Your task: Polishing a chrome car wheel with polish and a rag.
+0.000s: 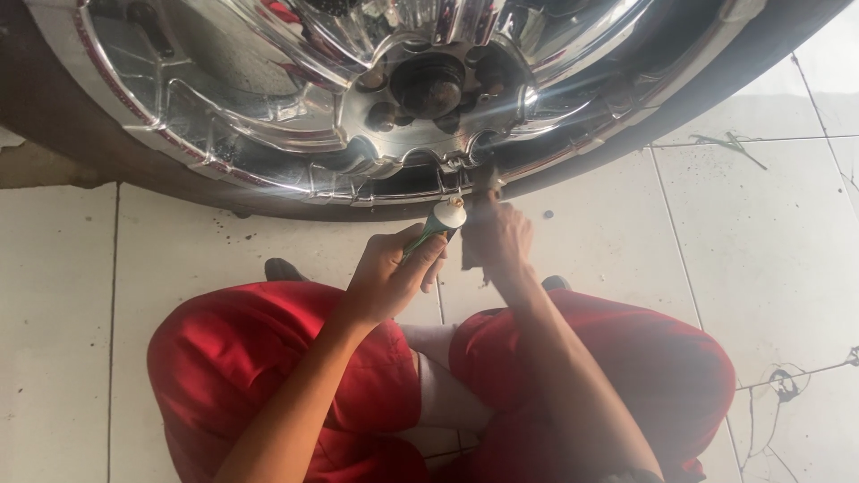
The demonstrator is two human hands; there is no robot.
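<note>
Wheel rim point(268, 98), big and shiny chrome, fills the top of my view. It stands upright on the floor point(769, 241), and the dark tyre point(54, 116) curves under it. In the middle of the rim I see a dark hub point(429, 85) with rusty brown nuts around it. Bright light bounces off the lower edge of the rim.

Next in size are my legs in red trousers point(268, 358). I sit low with my knees apart, right in front of the wheel. The floor is made of big white tiles with dark lines between them. One tile at the lower right has a crack point(787, 385), and small dark specks lie near the tyre.

My left hand point(389, 273) is wrapped tight around a small green tube point(429, 237). The tube has a white cap end point(447, 215). Its long side slants up and to the right, and the white end points at the bottom lip of the rim, very near it. I cannot read any label on it from here.

My right hand point(501, 237) is just beside the tube, up against the bottom of the rim. Its grip is closed on a small dark piece point(474, 255), maybe a rag or a pad. I cannot tell which. The two hands are close together, almost touching.
</note>
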